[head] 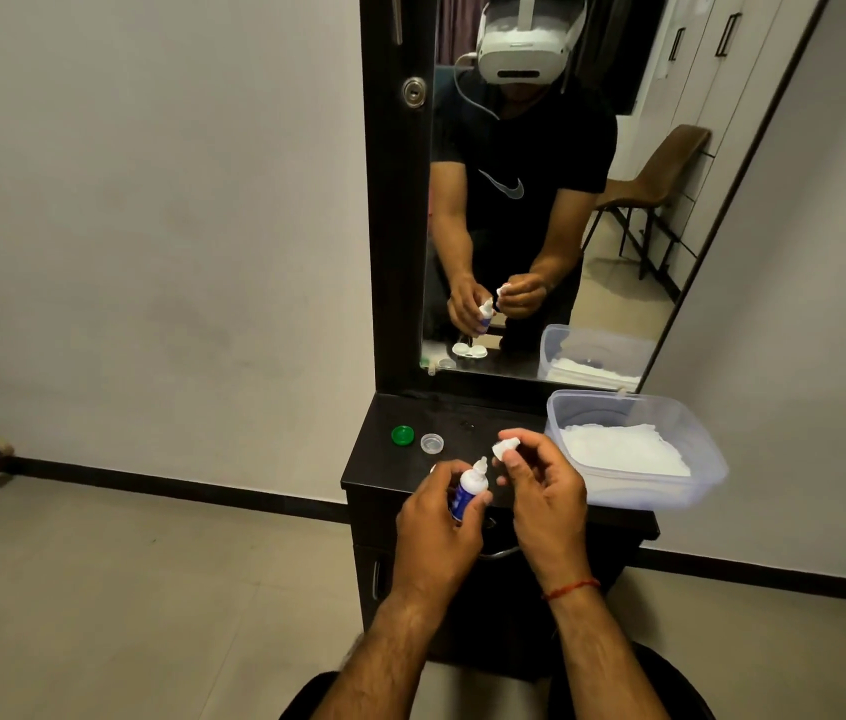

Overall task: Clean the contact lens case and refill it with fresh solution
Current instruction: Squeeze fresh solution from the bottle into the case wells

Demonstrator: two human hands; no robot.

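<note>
My left hand (436, 522) grips a small white solution bottle (467, 488) with a blue label, held upright over the front of the black dresser top (390, 470), its nozzle bare. My right hand (543, 485) pinches the bottle's white cap (506, 444) just right of the nozzle, a little apart from it. A green lens case lid (402, 436) and a clear lid (432, 443) lie on the dresser top to the left. My hands hide the lens case itself; its white body shows only as a reflection in the mirror (469, 349).
A clear plastic tub (670, 498) holding white tissues stands on the dresser's right side, overhanging the edge. A tall black-framed mirror (395, 252) rises behind the dresser top. Grey walls flank it, and tiled floor lies to the left.
</note>
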